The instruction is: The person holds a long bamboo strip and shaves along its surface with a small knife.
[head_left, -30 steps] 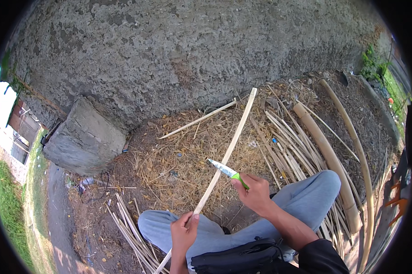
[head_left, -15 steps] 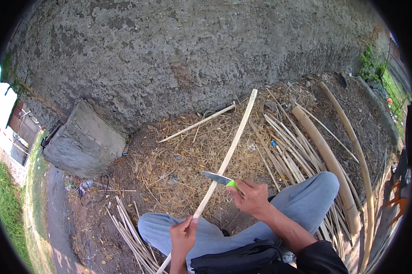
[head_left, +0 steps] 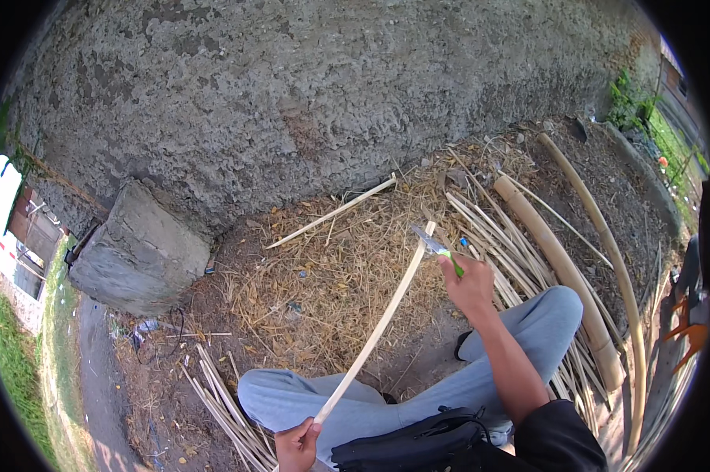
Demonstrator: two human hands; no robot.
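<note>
A long pale bamboo strip slants up and away from my lap. Near its lower end, by my left knee, my left hand is closed around it with thumb and fingers. My right hand grips a knife by its bright green handle, out in front of my right knee. The grey blade lies across the strip close to its far end and appears to touch it. My legs, in light grey-blue trousers, are folded beneath the strip.
Several thin strips lie in a pile to the right, beside a thick bamboo pole and a curved pole. More strips rest by my left knee. A rough wall rises ahead, with a concrete block at its left.
My right hand and the knife have slid away from me along the strip to its far end. My left hand has drawn the strip back toward me and down.
</note>
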